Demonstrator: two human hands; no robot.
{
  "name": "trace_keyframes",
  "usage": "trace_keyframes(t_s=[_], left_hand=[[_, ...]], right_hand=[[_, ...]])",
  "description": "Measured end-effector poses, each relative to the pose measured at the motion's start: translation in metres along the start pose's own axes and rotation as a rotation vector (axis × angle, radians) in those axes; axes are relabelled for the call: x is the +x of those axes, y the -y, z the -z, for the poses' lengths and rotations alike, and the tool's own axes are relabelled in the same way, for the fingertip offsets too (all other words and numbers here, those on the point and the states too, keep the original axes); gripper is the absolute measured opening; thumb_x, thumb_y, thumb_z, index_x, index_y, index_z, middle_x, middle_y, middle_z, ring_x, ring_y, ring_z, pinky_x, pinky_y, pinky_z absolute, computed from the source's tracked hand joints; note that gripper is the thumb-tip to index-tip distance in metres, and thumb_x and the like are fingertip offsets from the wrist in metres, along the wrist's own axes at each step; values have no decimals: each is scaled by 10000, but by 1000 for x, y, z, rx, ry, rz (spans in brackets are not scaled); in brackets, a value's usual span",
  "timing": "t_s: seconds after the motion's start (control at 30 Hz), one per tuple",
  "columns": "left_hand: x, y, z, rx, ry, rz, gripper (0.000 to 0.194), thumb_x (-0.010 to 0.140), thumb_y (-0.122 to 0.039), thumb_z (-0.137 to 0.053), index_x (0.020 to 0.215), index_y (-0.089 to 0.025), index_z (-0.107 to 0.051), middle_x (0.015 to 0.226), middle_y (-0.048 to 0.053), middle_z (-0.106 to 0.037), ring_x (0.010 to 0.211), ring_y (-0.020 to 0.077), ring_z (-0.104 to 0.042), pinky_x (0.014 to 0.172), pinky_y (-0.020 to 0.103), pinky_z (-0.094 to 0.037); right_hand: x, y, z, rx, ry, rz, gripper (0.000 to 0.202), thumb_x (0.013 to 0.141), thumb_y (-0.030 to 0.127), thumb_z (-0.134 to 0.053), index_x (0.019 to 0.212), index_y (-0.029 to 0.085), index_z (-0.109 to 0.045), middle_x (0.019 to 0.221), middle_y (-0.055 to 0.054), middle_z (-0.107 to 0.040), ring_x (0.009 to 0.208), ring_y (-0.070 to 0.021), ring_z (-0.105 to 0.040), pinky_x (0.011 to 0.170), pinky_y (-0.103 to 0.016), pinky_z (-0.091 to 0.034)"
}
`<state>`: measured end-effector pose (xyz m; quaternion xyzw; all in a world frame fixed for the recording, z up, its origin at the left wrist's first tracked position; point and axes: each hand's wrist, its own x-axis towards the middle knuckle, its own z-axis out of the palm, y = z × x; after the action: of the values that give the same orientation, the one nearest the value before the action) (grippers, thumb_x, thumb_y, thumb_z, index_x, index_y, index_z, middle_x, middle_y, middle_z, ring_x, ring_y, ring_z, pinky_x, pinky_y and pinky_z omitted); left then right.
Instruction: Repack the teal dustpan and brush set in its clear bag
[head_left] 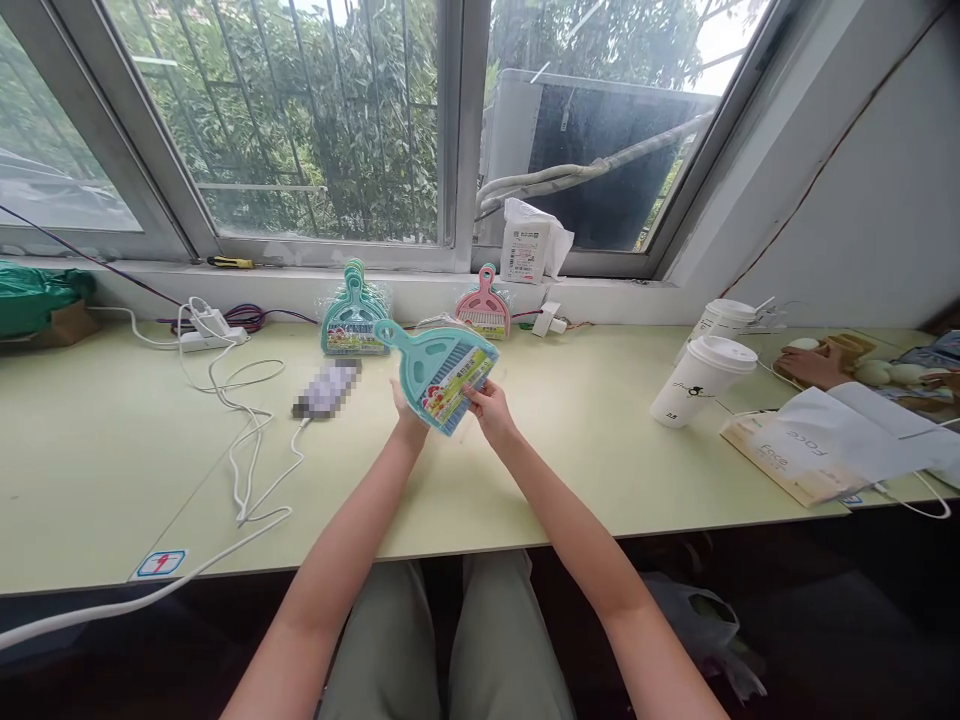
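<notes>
Held above the desk is a teal mini dustpan and brush set [437, 365] with a yellow printed label, tilted so its handle points up to the left. My right hand [491, 408] pinches its lower right edge, thumb on the label. Partly hidden behind the set, my left hand [409, 405] supports it from the left and underneath; its fingertips are out of sight. Beyond, a stack of teal dustpan sets [354, 310] in clear wrap leans against the wall under the window. To its right stands a pink dustpan set [484, 305].
Left of my hands lie a blurred-out phone [327, 389] and a tangled white cable [259, 420] running to a power strip [214, 335]. Paper cups [697, 385] and a paper bag [817, 445] are at the right, near another person's hand [814, 362]. A tissue pack [525, 245] sits on the sill.
</notes>
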<state>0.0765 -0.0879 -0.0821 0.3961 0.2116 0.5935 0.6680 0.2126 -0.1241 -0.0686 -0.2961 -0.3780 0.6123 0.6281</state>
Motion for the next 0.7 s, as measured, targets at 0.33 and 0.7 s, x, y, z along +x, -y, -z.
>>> trace_keyframes(t_s=[0.33,0.7], left_hand=[[-10,18,-44,97,-76,67,631,666,-319,-789,1227,-230,-514,1201,59,-644,1164,250,-568,1039,419,-416],[-15,14,-50,146,54,76,513,718,-338,-744,1179,-202,-567,1251,82,-617,1185,263,-553,1017,446,-439]], right_hand=[[12,7,27,26,-308,116,338,629,228,-759,925,173,-605,1004,-65,-697,978,-212,-654,881,-370,-554],[17,22,32,23,-197,177,318,643,236,-746,926,199,-605,1052,-54,-685,1033,-210,-638,899,-371,-550]])
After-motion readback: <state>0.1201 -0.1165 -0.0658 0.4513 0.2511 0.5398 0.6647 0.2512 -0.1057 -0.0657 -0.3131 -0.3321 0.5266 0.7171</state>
